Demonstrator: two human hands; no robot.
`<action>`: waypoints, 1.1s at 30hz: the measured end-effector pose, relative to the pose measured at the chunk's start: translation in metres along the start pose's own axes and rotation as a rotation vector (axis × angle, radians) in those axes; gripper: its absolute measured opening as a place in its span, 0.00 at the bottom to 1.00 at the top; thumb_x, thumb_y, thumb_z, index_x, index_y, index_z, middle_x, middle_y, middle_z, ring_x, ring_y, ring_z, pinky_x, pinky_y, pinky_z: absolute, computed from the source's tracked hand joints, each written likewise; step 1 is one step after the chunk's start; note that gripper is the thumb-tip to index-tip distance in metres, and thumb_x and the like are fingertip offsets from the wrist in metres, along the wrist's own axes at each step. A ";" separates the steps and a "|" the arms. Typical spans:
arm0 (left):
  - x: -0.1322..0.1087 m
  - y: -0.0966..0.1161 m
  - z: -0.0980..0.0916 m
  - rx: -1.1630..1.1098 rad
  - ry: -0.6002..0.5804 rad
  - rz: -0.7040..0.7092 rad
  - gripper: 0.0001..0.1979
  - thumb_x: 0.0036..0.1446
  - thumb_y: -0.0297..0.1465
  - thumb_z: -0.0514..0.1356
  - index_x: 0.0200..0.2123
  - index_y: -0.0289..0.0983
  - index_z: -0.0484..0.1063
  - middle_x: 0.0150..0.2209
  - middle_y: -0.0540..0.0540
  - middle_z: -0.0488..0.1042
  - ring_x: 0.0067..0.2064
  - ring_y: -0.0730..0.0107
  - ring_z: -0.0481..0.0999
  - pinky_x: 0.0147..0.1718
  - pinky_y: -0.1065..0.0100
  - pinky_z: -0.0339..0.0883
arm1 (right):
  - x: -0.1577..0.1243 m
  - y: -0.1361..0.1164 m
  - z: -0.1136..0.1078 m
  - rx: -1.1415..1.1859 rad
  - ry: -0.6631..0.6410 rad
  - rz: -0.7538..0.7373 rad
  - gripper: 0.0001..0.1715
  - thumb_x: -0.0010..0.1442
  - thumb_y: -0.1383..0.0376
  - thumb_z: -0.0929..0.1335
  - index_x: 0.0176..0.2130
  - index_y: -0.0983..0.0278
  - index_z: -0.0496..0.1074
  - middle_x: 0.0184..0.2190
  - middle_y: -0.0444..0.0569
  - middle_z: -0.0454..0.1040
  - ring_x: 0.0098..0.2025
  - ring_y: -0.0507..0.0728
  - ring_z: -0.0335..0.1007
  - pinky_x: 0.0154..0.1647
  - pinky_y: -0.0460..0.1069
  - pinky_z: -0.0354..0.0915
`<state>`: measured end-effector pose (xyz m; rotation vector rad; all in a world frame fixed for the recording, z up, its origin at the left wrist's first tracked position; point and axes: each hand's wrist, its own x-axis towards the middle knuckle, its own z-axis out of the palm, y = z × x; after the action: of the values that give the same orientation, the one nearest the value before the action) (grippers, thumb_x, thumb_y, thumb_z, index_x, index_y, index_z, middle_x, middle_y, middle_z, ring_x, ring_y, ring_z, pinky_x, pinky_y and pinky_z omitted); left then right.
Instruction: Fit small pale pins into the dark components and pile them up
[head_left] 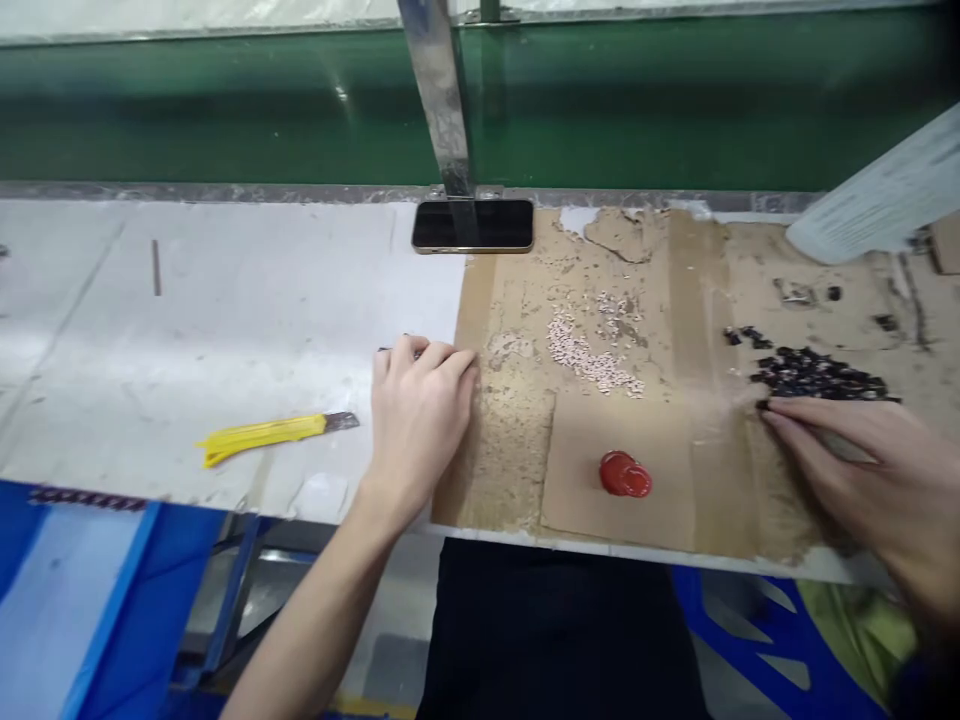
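Pinched together at thumb and forefinger on the right hand (855, 455), apparently around one small black piece (763, 405), right beside the black pile (821, 375) just beyond those fingertips. Curled palm-down on the left hand (424, 400), with a dark sliver (385, 350) showing past the fingers; impossible to say whether gripped or merely covered.

To single out a piece well, work from the loose edge of the pile rather than from the crowded middle. Touch with the very tips, squeezing only enough to prevent slipping; for parts this tiny, probably best to pinch by the sides. Check for just one before lifting. Steer clear of the red blob (624, 474) on a cardboard square (570, 500) between the hands, as likely to smear if wet. Mind also the yellow knife (270, 435) left of the left hand, blade end facing it.

Dark, shiny and chip-like in the pile, heaped and overlapping, with a few strays to the left, beyond the right fingertips; too small for exact shape. Paler and finer in the scatter of pinkish bits (592, 360) between the hands, farther out than the blob.
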<state>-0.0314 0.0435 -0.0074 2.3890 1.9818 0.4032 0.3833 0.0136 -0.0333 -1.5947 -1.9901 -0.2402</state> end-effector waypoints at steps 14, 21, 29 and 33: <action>-0.002 0.002 -0.018 -0.667 -0.039 -0.094 0.07 0.67 0.27 0.63 0.43 0.39 0.82 0.42 0.47 0.80 0.37 0.69 0.80 0.39 0.67 0.74 | 0.076 -0.125 0.054 0.187 -0.389 -0.182 0.11 0.70 0.69 0.69 0.44 0.65 0.84 0.45 0.53 0.84 0.44 0.62 0.82 0.43 0.56 0.75; -0.022 0.024 -0.021 -1.338 0.083 -0.394 0.04 0.61 0.26 0.70 0.36 0.41 0.83 0.40 0.51 0.82 0.40 0.75 0.84 0.41 0.76 0.79 | 0.076 -0.127 0.053 0.249 -0.351 -0.103 0.12 0.68 0.72 0.69 0.42 0.64 0.84 0.41 0.52 0.85 0.41 0.63 0.82 0.41 0.58 0.74; -0.022 0.052 -0.017 -1.385 0.199 -0.419 0.10 0.56 0.24 0.74 0.42 0.40 0.83 0.41 0.50 0.84 0.37 0.76 0.85 0.40 0.78 0.81 | 0.073 -0.120 0.050 0.513 -0.274 0.164 0.06 0.65 0.68 0.73 0.41 0.59 0.83 0.40 0.45 0.87 0.40 0.57 0.85 0.47 0.53 0.80; -0.020 0.064 -0.015 -1.383 0.144 -0.427 0.08 0.58 0.28 0.73 0.42 0.39 0.85 0.57 0.42 0.81 0.44 0.70 0.87 0.41 0.74 0.83 | 0.074 -0.118 0.052 0.607 -0.260 0.287 0.04 0.62 0.67 0.75 0.38 0.58 0.82 0.37 0.45 0.86 0.39 0.58 0.85 0.46 0.54 0.82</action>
<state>0.0237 0.0090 0.0139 1.0651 1.3254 1.3364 0.2466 0.0677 -0.0122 -1.5173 -1.7399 0.6518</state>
